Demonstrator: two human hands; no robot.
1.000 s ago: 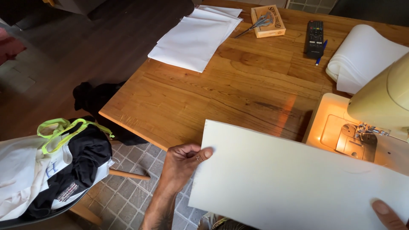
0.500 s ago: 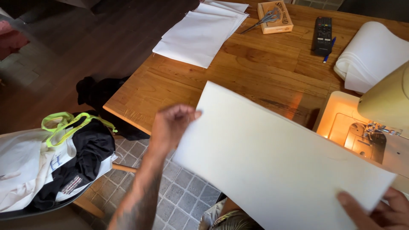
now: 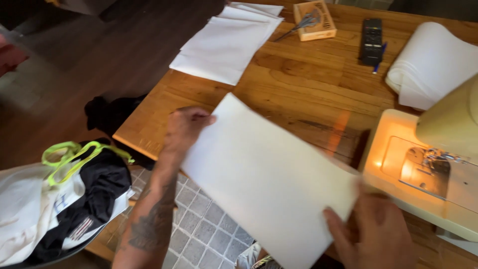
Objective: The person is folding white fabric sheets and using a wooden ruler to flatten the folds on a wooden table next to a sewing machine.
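Your left hand [image 3: 185, 128] pinches the upper left edge of a white fabric sheet [image 3: 269, 179], thumb on top and fingers curled under it. Your right hand [image 3: 376, 234] grips the sheet's lower right corner, fingers closed on the cloth near the bottom of the view. The sheet stretches flat between your two hands, running on a slant from upper left down to lower right, so its far corner points up toward the middle of the wooden table [image 3: 298, 84] and its near edge hangs out past the table's front edge, over the grey tiled floor [image 3: 204, 234].

Just beside your right hand stands a cream sewing machine [image 3: 438, 164], its work light glowing orange on the bed; the sheet's right corner lies close against the machine's base.

Farther back on the table, a stack of white fabric pieces [image 3: 224, 45] lies at the left, a small wooden box [image 3: 313, 20] with scissors [image 3: 298, 25] across it sits behind, a black remote [image 3: 372, 40] lies next to a blue pen [image 3: 379, 62], and a folded white roll of cloth [image 3: 433, 65] rests at the far right.

To your left, off the table, a heap of black and white clothes [image 3: 59, 204] with a neon yellow strap [image 3: 69, 154] lies in a pile.
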